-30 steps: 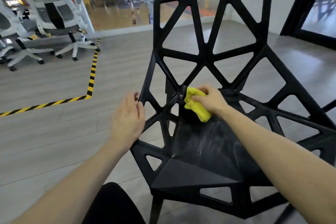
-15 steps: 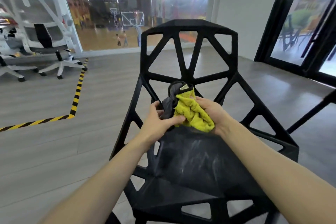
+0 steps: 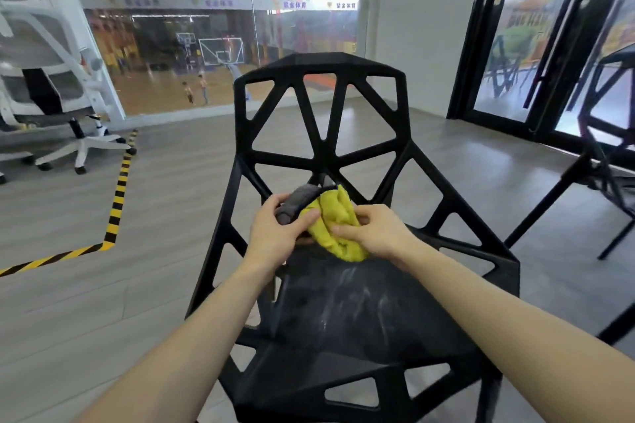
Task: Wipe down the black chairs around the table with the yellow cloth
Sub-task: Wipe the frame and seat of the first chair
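A black chair (image 3: 319, 106) with a triangle-cut back stands right in front of me, its seat streaked with pale dust. Above the back of the seat, both hands hold the yellow cloth (image 3: 335, 223), which shows a grey side at its upper left. My left hand (image 3: 278, 233) pinches the grey part between thumb and fingers. My right hand (image 3: 374, 233) grips the bunched yellow part from the right.
A second black chair (image 3: 608, 154) stands at the right edge by the black-framed glass doors. White office chairs (image 3: 51, 103) stand at the far left behind a yellow-and-black floor tape line (image 3: 118, 196). Grey floor lies around the chair.
One second ago my right hand wiped the seat's back corner while my left held the chair's edge. Both hands have since lifted the cloth and hold it between them.
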Tool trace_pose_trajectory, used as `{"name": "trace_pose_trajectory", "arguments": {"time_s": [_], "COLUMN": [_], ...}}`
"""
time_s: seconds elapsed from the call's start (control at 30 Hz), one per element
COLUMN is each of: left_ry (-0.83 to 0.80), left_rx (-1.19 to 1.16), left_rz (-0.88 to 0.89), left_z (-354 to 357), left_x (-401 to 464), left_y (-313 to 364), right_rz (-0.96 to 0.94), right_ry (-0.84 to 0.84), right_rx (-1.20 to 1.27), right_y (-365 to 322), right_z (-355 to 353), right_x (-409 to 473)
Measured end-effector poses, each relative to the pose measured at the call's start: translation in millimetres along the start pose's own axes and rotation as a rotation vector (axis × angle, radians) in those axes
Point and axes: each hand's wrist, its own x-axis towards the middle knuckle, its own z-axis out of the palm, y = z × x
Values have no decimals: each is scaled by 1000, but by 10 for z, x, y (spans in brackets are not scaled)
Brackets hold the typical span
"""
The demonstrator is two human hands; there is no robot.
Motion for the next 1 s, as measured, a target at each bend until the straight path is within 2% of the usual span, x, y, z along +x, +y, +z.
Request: {"name": "trace_pose_trajectory", "arguments": {"time_s": [0.17,0.23,0.33,0.4,0.43,0.5,0.6,0.67,0.7,0.8,0.9,1.0], "left_ry": [37,26,-145,-282,-319,-340,-221,-82,-73,-233,-327,-453], "left_rx": [-36,-17,180,350,356,321,489,426,361,232,130,75], "left_rz": [-52,-125,-322,-348,-349,-339,-143,-27,27,71,80,2], "left_z": [-211,-195,-154,-153,-140,-94,-50,-85,-107,-133,-90,-44], "left_x": [111,124,100,60,38,29,167,302,360,517,646,731], "left_y": [71,56,-33,-93,-100,-61,15,157,259,582,861,1121], "right_rz": [253,261,121,25,3,-61,-154,-225,-269,-374,-393,-416], "right_ry": [135,162,179,34,-35,-55,28,-4,-38,-57,35,144], "right_rx": [525,545,336,149,66,-78,-124,-130,-148,-292,-393,-426], "right_y": [-9,-125,-327,-483,-546,-653,-832,-992,-1067,-1270,-1338,-1361], "right_z": [-272,-303,-336,-357,-370,-422,-602,-773,-851,-1011,-1130,-1225], "right_x": [157,189,232,193,178,177,180,162,153,160,285,383]}}
